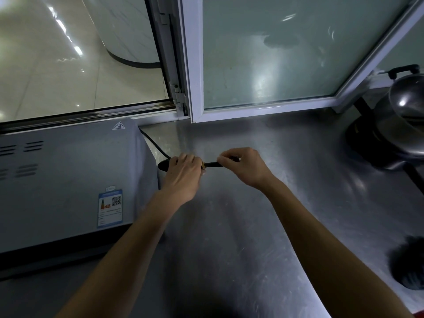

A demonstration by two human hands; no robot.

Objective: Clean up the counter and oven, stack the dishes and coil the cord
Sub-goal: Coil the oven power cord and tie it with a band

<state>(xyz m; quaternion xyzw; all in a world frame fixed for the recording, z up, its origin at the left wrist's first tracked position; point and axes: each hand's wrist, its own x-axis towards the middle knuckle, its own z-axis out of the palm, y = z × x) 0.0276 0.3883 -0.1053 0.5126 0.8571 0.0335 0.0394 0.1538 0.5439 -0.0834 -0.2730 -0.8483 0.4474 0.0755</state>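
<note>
A grey countertop oven (64, 180) stands at the left on the steel counter (241, 237). Its black cord (152, 143) runs from behind the oven's right rear corner to my hands. My left hand (183, 173) is closed around a bundled part of the cord beside the oven's right side, a dark loop sticking out to its left. My right hand (243, 165) pinches a short black stretch of the cord (213, 164) just right of the left hand. A small brass-coloured bit shows between the hands. Most of the bundle is hidden under my fingers.
A steel pot with a lid (403, 125) sits on a black burner at the right edge. A dark round object (408, 265) lies at the lower right. A frosted window (263, 53) in a white frame rises behind the counter.
</note>
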